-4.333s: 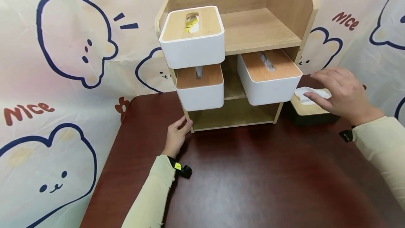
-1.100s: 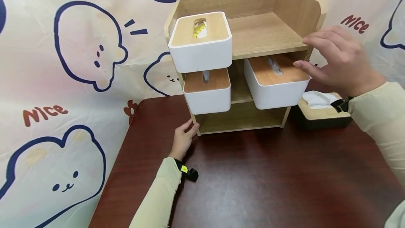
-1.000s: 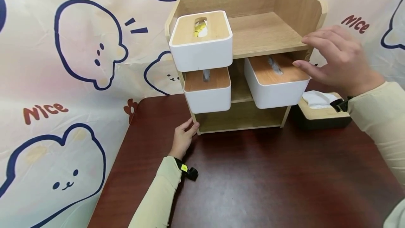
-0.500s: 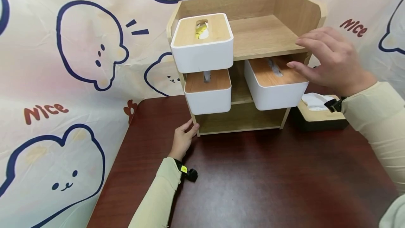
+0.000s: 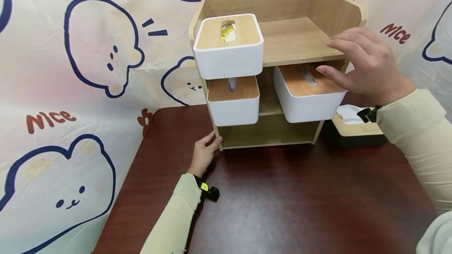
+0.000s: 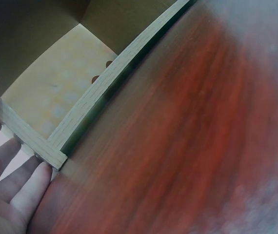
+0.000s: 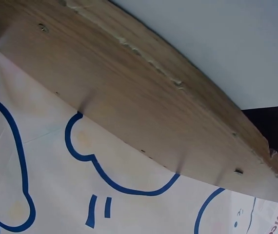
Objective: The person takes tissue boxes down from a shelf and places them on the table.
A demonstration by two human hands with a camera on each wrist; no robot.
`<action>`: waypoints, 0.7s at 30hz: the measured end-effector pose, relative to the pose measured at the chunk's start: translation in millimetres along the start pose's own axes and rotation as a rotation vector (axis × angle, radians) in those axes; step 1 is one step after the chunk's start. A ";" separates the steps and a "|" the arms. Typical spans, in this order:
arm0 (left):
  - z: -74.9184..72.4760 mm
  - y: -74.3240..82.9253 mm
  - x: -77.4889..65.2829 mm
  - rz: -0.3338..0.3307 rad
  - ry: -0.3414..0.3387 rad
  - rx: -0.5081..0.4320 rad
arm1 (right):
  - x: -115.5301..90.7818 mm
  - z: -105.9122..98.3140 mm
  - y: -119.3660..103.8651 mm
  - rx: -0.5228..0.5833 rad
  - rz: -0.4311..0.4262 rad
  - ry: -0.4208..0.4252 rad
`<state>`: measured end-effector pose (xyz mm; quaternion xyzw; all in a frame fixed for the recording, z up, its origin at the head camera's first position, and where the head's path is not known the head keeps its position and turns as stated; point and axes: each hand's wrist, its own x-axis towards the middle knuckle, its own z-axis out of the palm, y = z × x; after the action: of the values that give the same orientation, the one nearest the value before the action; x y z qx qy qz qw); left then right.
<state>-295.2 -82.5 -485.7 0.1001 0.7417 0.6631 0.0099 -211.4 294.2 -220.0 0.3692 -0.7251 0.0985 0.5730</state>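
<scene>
Left hand (image 5: 203, 156) grips shelf (image 5: 293, 42); only right wrist view shows outer side (image 7: 105, 92).

- From far away, my right wrist camera shows me a long wooden board (image 7: 109, 83), slanting down to the right.
- Its edge (image 7: 151, 63) is rough and chipped.
- A big, smooth, pale shape (image 7: 217, 48) is at the top right, near a dark gap (image 7: 273, 122).
- Below, I see a pale wall (image 7: 56, 175) with thick blue lines (image 7: 25, 168).

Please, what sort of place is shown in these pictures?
Probably a staged indoor corner: a wrinkled, cartoon-printed backdrop rises behind a dark table, which bears a wooden shelf unit with three white boxes.
</scene>
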 end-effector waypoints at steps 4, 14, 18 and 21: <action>0.5 -2.6 0.9 0.001 0.010 -0.009 | 3.6 1.6 -1.7 0.004 -0.019 -0.009; 0.9 -3.8 -1.3 0.026 0.019 0.011 | 6.5 10.8 -5.1 0.024 -0.029 0.016; 0.7 -3.0 -0.7 0.045 0.012 0.002 | 8.5 13.6 -5.8 0.042 -0.033 0.004; 0.7 -2.6 -1.1 0.041 0.017 0.007 | 10.7 15.9 -6.4 0.055 -0.048 -0.004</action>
<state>-294.4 -82.2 -488.4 0.1097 0.7420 0.6613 -0.0107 -220.1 276.1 -217.3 0.4024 -0.7140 0.1040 0.5635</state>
